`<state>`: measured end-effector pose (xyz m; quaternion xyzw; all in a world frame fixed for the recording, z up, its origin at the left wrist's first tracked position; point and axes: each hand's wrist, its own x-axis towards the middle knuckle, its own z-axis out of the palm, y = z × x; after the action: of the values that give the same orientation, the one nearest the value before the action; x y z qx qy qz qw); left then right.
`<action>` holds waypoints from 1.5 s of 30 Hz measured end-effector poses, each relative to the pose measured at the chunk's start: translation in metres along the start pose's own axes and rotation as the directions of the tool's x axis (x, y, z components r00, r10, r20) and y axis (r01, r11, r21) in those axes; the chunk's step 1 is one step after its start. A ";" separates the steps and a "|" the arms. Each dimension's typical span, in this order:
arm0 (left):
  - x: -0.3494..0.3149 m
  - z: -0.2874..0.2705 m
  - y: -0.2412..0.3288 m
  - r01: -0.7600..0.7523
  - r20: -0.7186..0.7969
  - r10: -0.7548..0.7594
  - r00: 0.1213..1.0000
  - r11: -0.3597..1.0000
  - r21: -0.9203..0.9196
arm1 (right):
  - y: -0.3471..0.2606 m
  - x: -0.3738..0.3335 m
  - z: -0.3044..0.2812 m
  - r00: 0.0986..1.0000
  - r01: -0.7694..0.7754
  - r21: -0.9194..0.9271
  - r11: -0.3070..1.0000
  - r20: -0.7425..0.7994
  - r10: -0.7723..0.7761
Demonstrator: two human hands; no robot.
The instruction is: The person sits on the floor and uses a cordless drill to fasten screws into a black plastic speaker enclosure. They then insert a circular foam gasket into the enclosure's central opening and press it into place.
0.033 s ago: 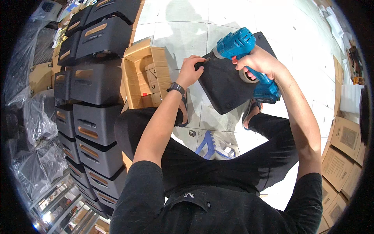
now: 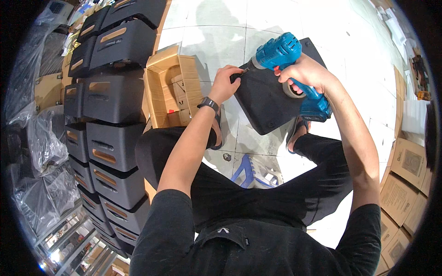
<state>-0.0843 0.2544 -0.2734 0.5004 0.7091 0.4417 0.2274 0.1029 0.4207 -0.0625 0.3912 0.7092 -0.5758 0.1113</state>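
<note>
Black panel [image 2: 262,101] lies far of the person's knees, slightly right of the scene's middle, its flat face up and its edges running aslant; what supports it cannot be seen. A small round piece [image 2: 270,124] sits at its near corner. Blue power drill [image 2: 279,53] is above the panel, nose pointing left and slightly near, its tip [image 2: 246,70] at the panel's far left corner; actual contact cannot be made out. Right hand [image 2: 306,72] is wrapped around the drill's handle, with the forefinger by the red trigger [image 2: 277,69]. Battery pack [image 2: 316,109] at the near end of the handle overlaps the panel's right side in this view. Left hand [image 2: 225,83] is at the same far left corner, fingers bent, fingertips just beside the drill tip; cannot tell whether it pinches the panel edge or a small part. Dark watch [image 2: 208,105] on the left wrist. Tape roll [image 2: 288,91] on the panel, partly hidden by the right hand. Left of the left hand: open cardboard box [image 2: 189,76] with brown pieces inside. Farther left: stacked black bins [image 2: 115,101] with slotted handles, then clear plastic wrapping [image 2: 46,138]. Right, beyond the pale tiled floor [image 2: 363,73]: brown cartons [image 2: 399,198]. Near, between the legs: blue-and-white object [image 2: 248,170], kind unclear.
</note>
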 end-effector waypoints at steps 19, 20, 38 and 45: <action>-0.004 0.025 0.012 0.217 -0.295 -0.242 0.924 0.969 -0.115 | -0.039 0.020 0.024 0.999 -0.044 -0.443 0.895 -0.033 0.032; -0.004 0.025 0.012 0.214 -0.294 -0.244 0.924 0.968 -0.132 | -0.043 0.018 0.026 0.999 -0.044 -0.453 0.890 -0.032 0.033; -0.002 0.029 0.004 0.218 -0.313 -0.278 0.908 0.952 -0.215 | -0.046 0.023 0.033 0.992 -0.124 -0.506 0.854 -0.032 0.126; -0.002 0.029 0.001 0.226 -0.306 -0.281 0.910 0.953 -0.204 | -0.043 0.028 0.030 0.990 -0.133 -0.525 0.841 -0.027 0.140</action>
<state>-0.0604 0.2645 -0.2873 0.3020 0.7575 0.5428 0.2008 0.0462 0.4037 -0.0575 0.3917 0.8092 -0.3532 0.2589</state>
